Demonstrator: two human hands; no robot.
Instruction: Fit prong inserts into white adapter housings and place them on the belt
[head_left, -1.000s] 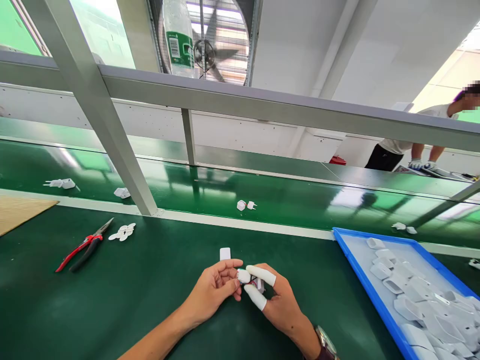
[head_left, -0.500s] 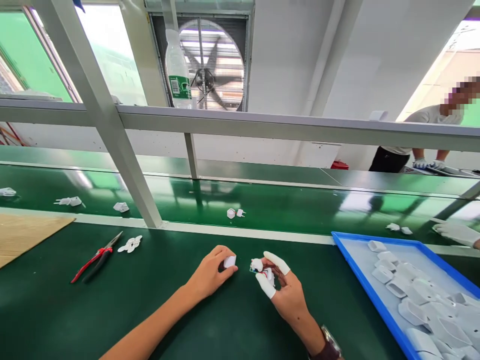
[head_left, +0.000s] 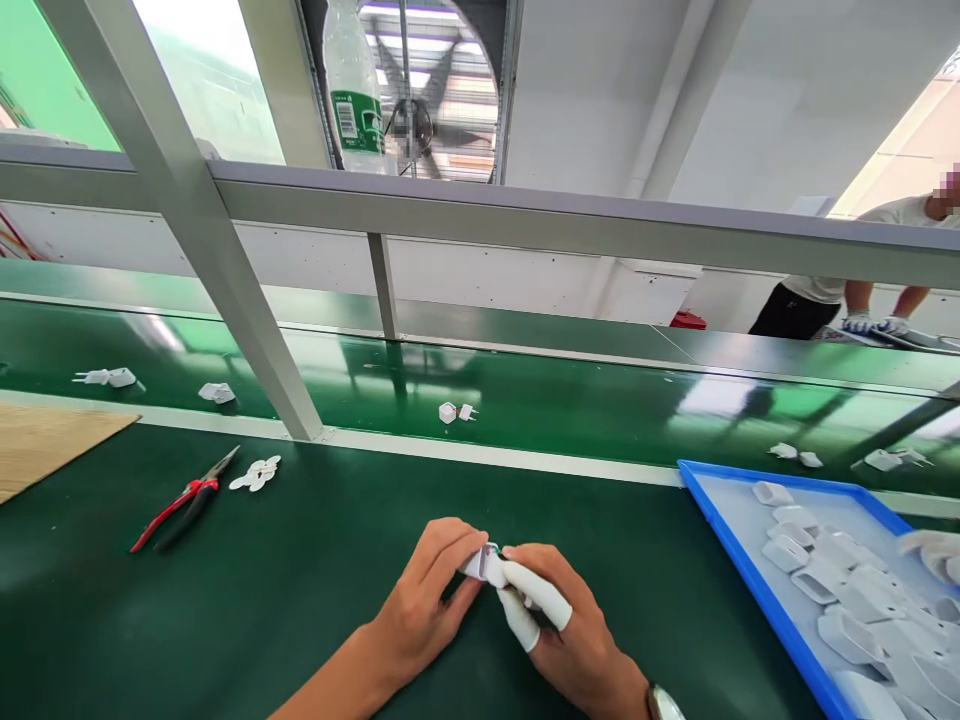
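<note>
Near the middle front of the green table, my left hand pinches a white plastic housing. My right hand, with white covers on two fingers, holds a small white part with a bit of green circuit board against the housing's open end. The two parts touch between my fingertips. My fingers hide much of the right-hand part. Pliers with red and black handles lie to the left, beside a cluster of flat white pieces.
A blue-rimmed tray of white housings stands at the right, where another person's gloved hand reaches in. White plug parts sit on the green belt behind. A slanted metal post rises at the left.
My hands have come together, bringing the circuit part to the housing. The other person's gloved hand has moved from the belt to the tray, and plug parts now lie on the belt there. The view has shifted.
</note>
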